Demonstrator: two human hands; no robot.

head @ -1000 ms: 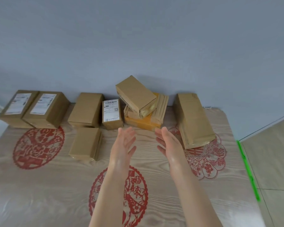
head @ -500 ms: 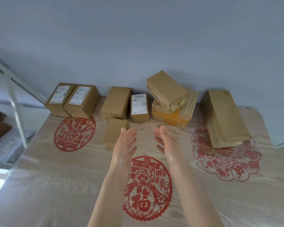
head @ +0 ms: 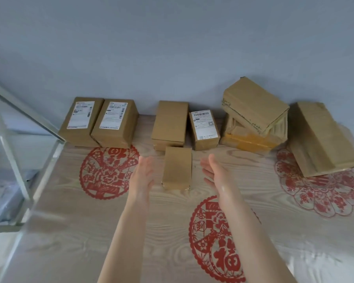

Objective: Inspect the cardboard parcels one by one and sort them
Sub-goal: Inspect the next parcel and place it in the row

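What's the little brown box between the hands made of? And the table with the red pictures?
The small box looks like matte brown cardboard, with shiny tape at its near edge. The table shows pale wood grain, but glare suggests a glossy clear cover or laminate; I cannot tell which. The red pictures look like flat paper cutouts or prints.

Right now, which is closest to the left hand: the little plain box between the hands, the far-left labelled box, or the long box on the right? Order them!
From the left hand, head view:
1. little plain box, just to its right.
2. far-left labelled box, at the back, left side.
3. long box, far right.
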